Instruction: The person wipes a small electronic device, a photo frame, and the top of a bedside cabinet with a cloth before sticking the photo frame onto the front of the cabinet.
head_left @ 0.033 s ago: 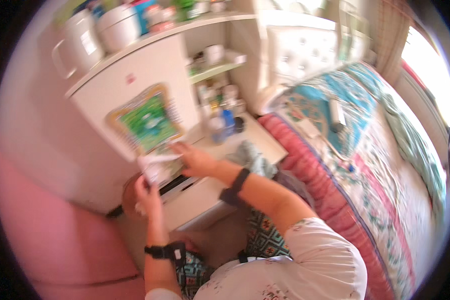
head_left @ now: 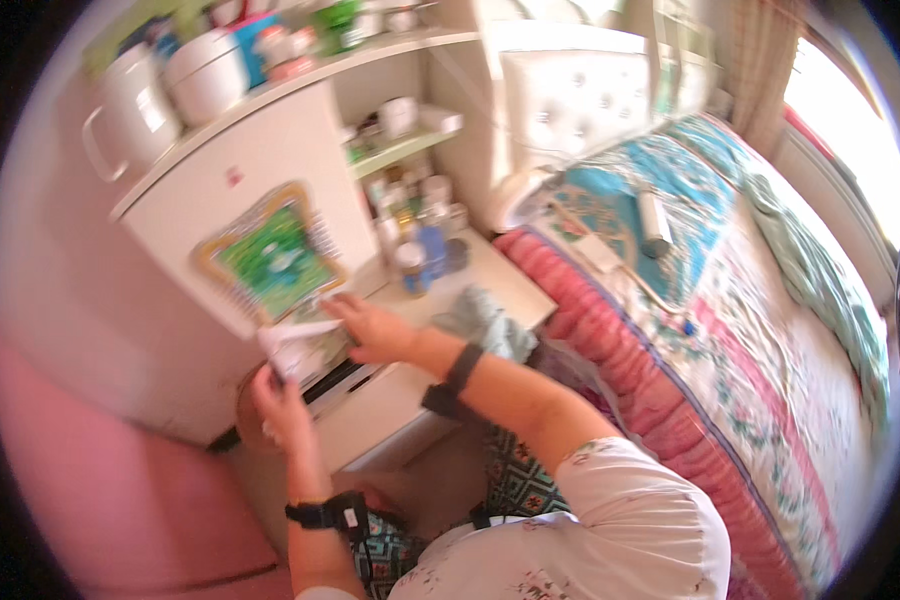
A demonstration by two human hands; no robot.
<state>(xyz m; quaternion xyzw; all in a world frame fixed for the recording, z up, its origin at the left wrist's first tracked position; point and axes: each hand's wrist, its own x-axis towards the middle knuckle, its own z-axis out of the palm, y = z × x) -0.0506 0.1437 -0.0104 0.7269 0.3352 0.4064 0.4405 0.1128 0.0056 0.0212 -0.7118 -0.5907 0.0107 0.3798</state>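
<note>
A white pitcher (head_left: 142,108) tops the cabinet (head_left: 295,145); a cylinder (head_left: 652,220) lies on the bed (head_left: 760,340).

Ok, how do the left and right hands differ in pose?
The left hand points up the picture; the right hand points left. The left hand sits lower, the right hand higher. The left hand holds a white item; the right hand's grip is too blurred to tell. Both wrists wear dark bands.

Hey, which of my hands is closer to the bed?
Right. Your right hand is apart from the bed, on its left; your left hand is farther left and lower in view.
</note>
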